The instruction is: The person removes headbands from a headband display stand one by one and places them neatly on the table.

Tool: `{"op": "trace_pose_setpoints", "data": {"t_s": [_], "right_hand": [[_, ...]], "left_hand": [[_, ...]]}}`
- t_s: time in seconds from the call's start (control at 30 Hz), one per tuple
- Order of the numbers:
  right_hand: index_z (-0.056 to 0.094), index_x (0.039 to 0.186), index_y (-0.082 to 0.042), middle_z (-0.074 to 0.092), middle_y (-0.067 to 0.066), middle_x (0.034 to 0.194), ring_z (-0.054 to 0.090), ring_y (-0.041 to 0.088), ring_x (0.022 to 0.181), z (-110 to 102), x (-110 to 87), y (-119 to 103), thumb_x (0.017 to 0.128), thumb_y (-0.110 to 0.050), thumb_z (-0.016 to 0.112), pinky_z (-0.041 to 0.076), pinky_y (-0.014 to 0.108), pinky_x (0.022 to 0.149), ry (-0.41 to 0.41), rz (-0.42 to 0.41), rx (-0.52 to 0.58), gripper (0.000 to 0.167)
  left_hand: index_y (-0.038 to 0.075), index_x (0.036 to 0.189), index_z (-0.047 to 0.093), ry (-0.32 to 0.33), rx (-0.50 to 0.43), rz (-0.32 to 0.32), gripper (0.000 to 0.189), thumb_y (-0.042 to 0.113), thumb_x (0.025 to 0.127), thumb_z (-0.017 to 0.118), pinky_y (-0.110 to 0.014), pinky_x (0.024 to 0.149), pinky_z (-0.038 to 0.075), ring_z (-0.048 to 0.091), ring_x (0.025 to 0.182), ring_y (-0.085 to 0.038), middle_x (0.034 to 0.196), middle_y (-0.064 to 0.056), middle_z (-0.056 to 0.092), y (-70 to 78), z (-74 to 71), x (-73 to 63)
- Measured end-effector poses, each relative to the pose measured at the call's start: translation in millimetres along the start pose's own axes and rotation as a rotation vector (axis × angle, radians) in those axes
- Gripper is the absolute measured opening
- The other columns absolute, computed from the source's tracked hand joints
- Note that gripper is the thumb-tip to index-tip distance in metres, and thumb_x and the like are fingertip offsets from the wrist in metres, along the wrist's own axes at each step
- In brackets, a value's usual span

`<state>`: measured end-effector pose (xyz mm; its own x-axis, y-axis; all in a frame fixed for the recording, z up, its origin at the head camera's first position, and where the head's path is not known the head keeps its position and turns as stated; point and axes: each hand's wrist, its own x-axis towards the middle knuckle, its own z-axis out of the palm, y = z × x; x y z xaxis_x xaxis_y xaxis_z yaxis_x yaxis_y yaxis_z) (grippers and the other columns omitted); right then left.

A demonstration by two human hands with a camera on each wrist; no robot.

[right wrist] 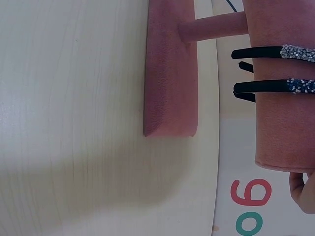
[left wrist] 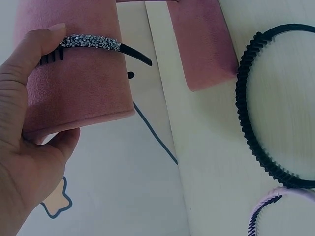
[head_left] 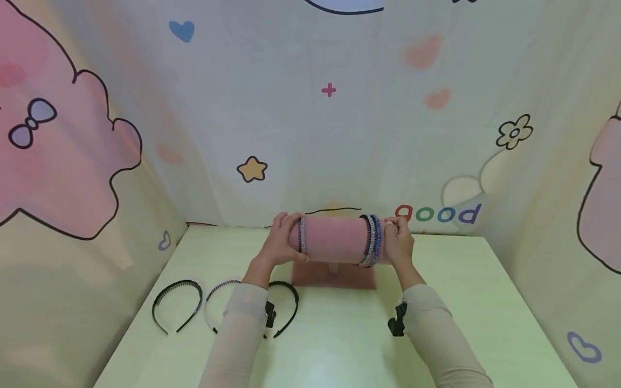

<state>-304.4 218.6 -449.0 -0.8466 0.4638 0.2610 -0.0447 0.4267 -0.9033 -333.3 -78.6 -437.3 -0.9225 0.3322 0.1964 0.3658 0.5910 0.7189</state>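
A pink plush headband stand (head_left: pixel 335 240) has a horizontal roll on a short post above a flat base (right wrist: pixel 172 88). My left hand (head_left: pixel 278 242) is round the roll's left end. Its thumb presses a silver-glitter headband (left wrist: pixel 93 42) that lies over the roll, with comb teeth inside and black tips hanging below. My right hand (head_left: pixel 399 242) holds the roll's right end with curled fingers; its wrist view catches only a small part of it. Near that end sit a silver headband (right wrist: pixel 298 53) and a blue-glitter headband (right wrist: pixel 300 86), side by side.
On the table (head_left: pixel 335 345) left of the stand lie a black ribbed headband (head_left: pixel 177 285), a pale lilac headband (head_left: pixel 208 304) and a dark headband (head_left: pixel 293 302), partly behind my left sleeve. A printed curtain (head_left: pixel 291 118) hangs behind and beside the table.
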Motion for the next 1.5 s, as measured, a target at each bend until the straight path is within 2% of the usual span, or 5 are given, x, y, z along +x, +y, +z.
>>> {"op": "trace_pose_setpoints", "data": {"t_s": [0.4, 0.73, 1.07, 1.27, 1.5], "right_hand": [[0.056, 0.106, -0.012, 0.060, 0.013, 0.114, 0.054, 0.033, 0.101, 2.1, -2.8, 4.8, 0.093, -0.029, 0.042, 0.039, 0.049, 0.085, 0.005, 0.031, 0.007, 0.026], [0.056, 0.105, -0.012, 0.062, 0.016, 0.110, 0.055, 0.037, 0.095, 0.1, -0.6, 2.9, 0.093, -0.029, 0.041, 0.040, 0.052, 0.079, 0.021, -0.025, -0.049, 0.026], [0.057, 0.105, -0.012, 0.062, 0.016, 0.110, 0.055, 0.036, 0.094, 5.6, 0.2, -2.0, 0.092, -0.029, 0.042, 0.040, 0.050, 0.079, 0.010, -0.022, -0.038, 0.026], [0.057, 0.104, -0.013, 0.062, 0.014, 0.110, 0.055, 0.034, 0.092, 6.3, 3.3, -1.2, 0.093, -0.030, 0.041, 0.040, 0.049, 0.078, 0.022, -0.026, -0.043, 0.026], [0.057, 0.104, -0.013, 0.061, 0.012, 0.114, 0.055, 0.034, 0.100, 3.8, 2.5, 1.0, 0.093, -0.030, 0.042, 0.039, 0.050, 0.083, 0.022, -0.008, -0.023, 0.026]], "left_hand": [[0.033, 0.140, 0.035, -0.022, -0.020, -0.024, 0.106, 0.017, 0.051, 0.091, -0.049, 0.090, 0.041, 0.033, 0.124, -0.033, 0.149, -0.004, 0.012, -0.7, 1.7, -3.4], [0.036, 0.139, 0.034, -0.023, 0.003, -0.020, 0.106, 0.017, 0.052, 0.091, -0.046, 0.090, 0.041, 0.033, 0.124, -0.030, 0.149, -0.002, 0.013, 0.9, 3.4, 1.7], [0.033, 0.139, 0.036, -0.025, 0.039, -0.019, 0.106, 0.018, 0.050, 0.092, -0.047, 0.089, 0.042, 0.036, 0.121, -0.030, 0.147, -0.004, 0.016, 2.6, -9.6, 2.0], [0.033, 0.139, 0.035, -0.031, 0.010, -0.018, 0.107, 0.016, 0.050, 0.092, -0.047, 0.089, 0.042, 0.035, 0.122, -0.031, 0.147, -0.004, 0.015, 0.8, -11.5, 4.1], [0.036, 0.138, 0.035, -0.026, 0.001, -0.027, 0.107, 0.016, 0.050, 0.092, -0.047, 0.088, 0.042, 0.036, 0.122, -0.031, 0.148, -0.002, 0.014, -0.2, -6.7, 5.1]]}}
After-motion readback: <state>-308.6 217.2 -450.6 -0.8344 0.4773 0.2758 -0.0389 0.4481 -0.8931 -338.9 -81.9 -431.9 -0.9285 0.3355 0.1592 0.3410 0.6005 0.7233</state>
